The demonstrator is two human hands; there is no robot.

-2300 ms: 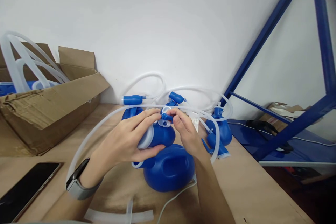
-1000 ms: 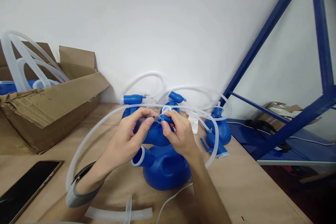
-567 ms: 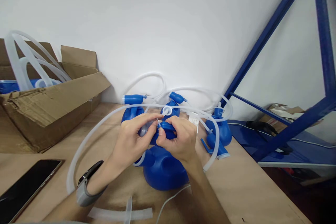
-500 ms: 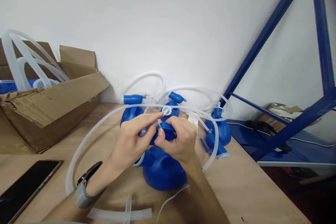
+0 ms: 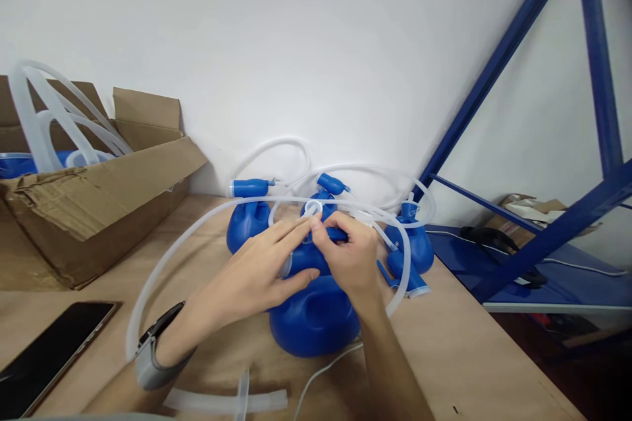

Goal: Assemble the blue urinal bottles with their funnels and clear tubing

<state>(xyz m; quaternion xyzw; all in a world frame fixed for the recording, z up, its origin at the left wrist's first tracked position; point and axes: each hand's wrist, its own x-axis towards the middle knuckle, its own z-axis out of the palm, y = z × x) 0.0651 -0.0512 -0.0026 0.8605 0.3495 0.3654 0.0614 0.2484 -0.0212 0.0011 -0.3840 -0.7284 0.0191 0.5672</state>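
My right hand is closed in a pinch on a blue plastic cap, partly hidden by its thumb and fingers. My left hand reaches beside it with fingers stretched and thumb apart, its fingertips close to the right thumb. Below both hands stands a rounded blue jug with a moulded handle. A blue cylindrical mouthpiece with a pale rim lies across its top, half covered by my left hand. Just beyond the fingertips is a white ring-shaped end with clear plastic inside.
Several blue jugs with mouthpieces, one blue jug at right, stand behind. A clear hose loops round the work. At left are a cardboard box of tubing and a phone. Cut tubing lies in front; a blue metal frame stands right.
My left hand has released its pinch near the cap and straightened its fingers, with the palm turned lower. My right hand has shifted slightly right, still holding the cap.
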